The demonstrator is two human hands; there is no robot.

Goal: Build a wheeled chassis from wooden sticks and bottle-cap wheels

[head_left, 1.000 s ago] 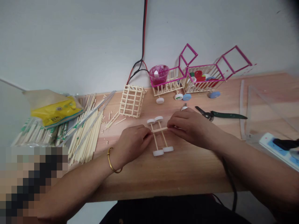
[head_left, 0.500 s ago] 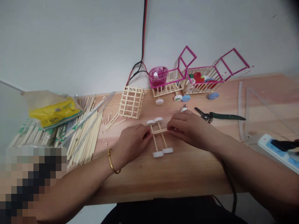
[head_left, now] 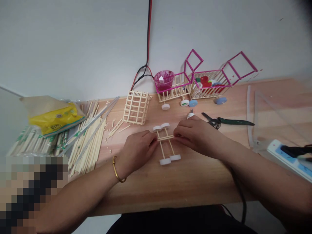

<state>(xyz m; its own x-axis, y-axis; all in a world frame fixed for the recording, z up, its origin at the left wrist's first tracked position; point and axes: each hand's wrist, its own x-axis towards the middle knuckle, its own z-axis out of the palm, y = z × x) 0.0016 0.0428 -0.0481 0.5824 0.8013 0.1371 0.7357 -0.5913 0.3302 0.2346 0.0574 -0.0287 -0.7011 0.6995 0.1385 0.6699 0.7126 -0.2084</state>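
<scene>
Two short wooden sticks [head_left: 166, 137] lie crosswise over two wheel axles [head_left: 162, 149] fitted with white bottle-cap wheels [head_left: 165, 161]. At the sticks' left end, my left hand [head_left: 140, 148] pinches them between thumb and fingers. My right hand [head_left: 191, 134] pinches the right end of the sticks in the same way. The exact fingertip contact is partly hidden by my hands. Just beyond my right hand shows the white top of a glue bottle [head_left: 190, 115], its lower part covered by the hand.
A stick lattice basket [head_left: 136, 107] stands behind my left hand. Two purple-edged stick carts [head_left: 174, 92] are against the wall, one holding a purple cup [head_left: 164, 81]. Pruning shears [head_left: 229, 121] and a power strip [head_left: 280, 152] lie right; loose sticks [head_left: 90, 146] and a yellow packet [head_left: 57, 118] left.
The view has shifted very slightly. Both hands keep the same hold on the sticks, and the axles and wheels stay where they were.
</scene>
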